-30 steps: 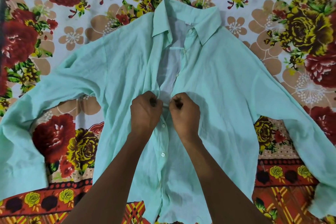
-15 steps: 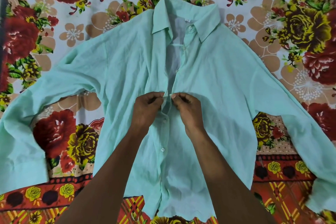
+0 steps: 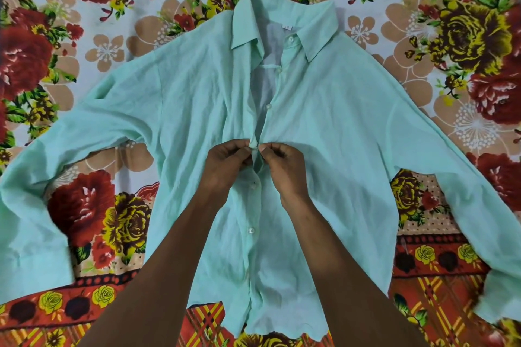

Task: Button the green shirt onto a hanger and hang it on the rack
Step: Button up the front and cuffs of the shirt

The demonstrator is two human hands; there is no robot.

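The green shirt (image 3: 338, 132) lies flat, front up, on a flowered bedsheet (image 3: 93, 45), collar at the far end and both sleeves spread wide. Its front is closed with white buttons below my hands and gapes open above them up to the collar. My left hand (image 3: 225, 169) pinches the left front edge at mid-chest. My right hand (image 3: 284, 169) pinches the right edge just beside it, fingertips almost touching. The button between my fingers is hidden. Something white shows faintly through the cloth near the collar; I cannot tell whether it is a hanger. No rack is in view.
The flowered sheet covers the whole surface around the shirt. A red and yellow patterned border (image 3: 437, 298) runs along the near edge. The left sleeve cuff (image 3: 31, 251) and the right sleeve cuff (image 3: 504, 298) reach toward the near corners.
Both hands slid a little up the shirt front and turned from fists into a fingertip pinch on the two edges. The shirt lies as before.
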